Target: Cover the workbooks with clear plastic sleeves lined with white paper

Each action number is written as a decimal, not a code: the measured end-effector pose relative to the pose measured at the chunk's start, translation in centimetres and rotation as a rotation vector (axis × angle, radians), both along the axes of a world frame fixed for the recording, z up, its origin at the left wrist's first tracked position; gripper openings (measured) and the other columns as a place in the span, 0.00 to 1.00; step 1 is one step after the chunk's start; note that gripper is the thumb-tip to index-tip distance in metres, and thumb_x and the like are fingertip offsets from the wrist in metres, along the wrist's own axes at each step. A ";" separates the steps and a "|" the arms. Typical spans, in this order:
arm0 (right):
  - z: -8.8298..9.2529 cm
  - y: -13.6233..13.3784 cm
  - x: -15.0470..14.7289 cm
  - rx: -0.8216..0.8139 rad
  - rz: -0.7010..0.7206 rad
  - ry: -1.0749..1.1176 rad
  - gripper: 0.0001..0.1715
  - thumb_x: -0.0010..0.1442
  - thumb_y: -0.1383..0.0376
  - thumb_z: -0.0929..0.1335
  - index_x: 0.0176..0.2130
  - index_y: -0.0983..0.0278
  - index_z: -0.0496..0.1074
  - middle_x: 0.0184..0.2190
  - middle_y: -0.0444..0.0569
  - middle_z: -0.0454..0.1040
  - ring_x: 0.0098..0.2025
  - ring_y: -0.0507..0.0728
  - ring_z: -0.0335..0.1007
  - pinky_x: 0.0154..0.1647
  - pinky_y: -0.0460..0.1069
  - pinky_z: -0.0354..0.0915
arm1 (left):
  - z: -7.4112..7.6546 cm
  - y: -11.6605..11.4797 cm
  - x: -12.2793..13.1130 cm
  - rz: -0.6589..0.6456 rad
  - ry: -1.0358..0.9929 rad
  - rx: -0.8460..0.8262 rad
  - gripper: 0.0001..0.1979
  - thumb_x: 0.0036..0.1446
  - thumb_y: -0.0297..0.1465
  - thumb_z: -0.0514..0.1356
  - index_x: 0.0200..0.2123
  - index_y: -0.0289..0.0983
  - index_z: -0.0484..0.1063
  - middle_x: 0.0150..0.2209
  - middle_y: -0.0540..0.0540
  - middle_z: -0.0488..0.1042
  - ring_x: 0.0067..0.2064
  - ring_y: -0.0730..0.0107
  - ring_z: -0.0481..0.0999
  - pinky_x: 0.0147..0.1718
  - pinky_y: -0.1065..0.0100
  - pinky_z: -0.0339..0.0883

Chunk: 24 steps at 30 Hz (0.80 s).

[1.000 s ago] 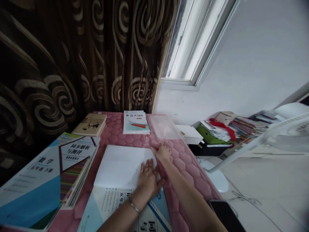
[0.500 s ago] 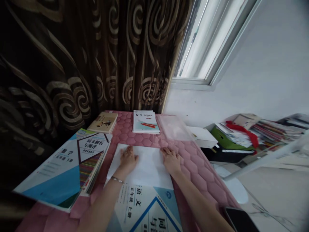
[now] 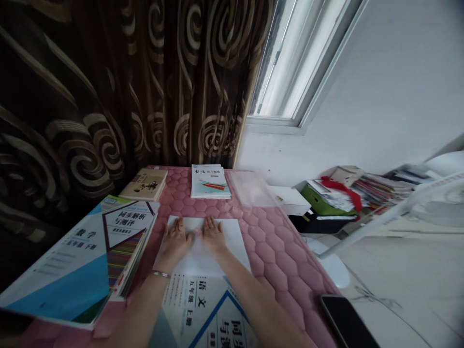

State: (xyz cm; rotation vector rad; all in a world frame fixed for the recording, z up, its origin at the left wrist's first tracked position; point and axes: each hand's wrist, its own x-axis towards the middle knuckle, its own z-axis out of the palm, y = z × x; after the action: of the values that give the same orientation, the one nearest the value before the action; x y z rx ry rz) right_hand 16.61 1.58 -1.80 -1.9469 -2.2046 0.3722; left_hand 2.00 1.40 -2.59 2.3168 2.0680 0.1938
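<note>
A blank white sheet (image 3: 232, 241) lies on the pink quilted tabletop, joined to or lying against a blue-and-white book cover (image 3: 195, 309) nearer me. My left hand (image 3: 176, 244) rests flat on the sheet's left part, fingers spread and pointing away. Close beside it, my right hand (image 3: 213, 237) lies flat near the middle of the sheet, fingers also apart. Neither hand grips anything. My forearms cover parts of the printed cover.
Blue-and-white books (image 3: 72, 261) are stacked at the left, a tan book (image 3: 145, 183) behind them. White booklets (image 3: 209, 181) and a translucent sheet (image 3: 253, 188) lie at the back. A phone (image 3: 346, 321) is at the right edge.
My right hand has moved left from the sheet's right edge to its middle, near my left hand. The camera view has turned slightly right.
</note>
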 end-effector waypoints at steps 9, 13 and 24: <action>-1.1 -1.2 8.7 0.023 -0.243 -0.152 0.36 0.69 0.53 0.49 0.67 0.72 0.51 0.69 0.60 0.47 0.71 0.61 0.39 0.67 0.65 0.37 | 0.4 0.6 -1.1 0.232 0.014 -0.002 0.35 0.63 0.39 0.46 0.66 0.22 0.47 0.64 0.27 0.59 0.64 0.50 0.61 0.64 0.49 0.44; -0.5 -1.4 8.8 0.018 -0.200 -0.104 0.34 0.69 0.56 0.52 0.65 0.72 0.56 0.68 0.60 0.51 0.70 0.62 0.42 0.67 0.63 0.42 | 0.4 0.5 -1.3 0.225 0.030 0.010 0.34 0.63 0.40 0.45 0.66 0.24 0.48 0.65 0.28 0.56 0.66 0.51 0.56 0.64 0.49 0.43; -0.9 -17.8 14.3 -0.078 -0.331 0.317 0.19 0.59 0.51 0.59 0.38 0.55 0.74 0.38 0.51 0.78 0.39 0.60 0.75 0.42 0.53 0.70 | 2.4 2.1 0.1 0.188 0.033 0.060 0.23 0.66 0.36 0.44 0.48 0.27 0.73 0.55 0.29 0.70 0.58 0.40 0.64 0.56 0.40 0.50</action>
State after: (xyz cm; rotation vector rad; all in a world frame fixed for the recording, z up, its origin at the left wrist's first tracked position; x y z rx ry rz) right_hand 30.90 -16.23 -2.69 -2.0759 -1.6650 0.6676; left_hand 2.09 3.50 -0.18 2.1691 2.3269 0.2267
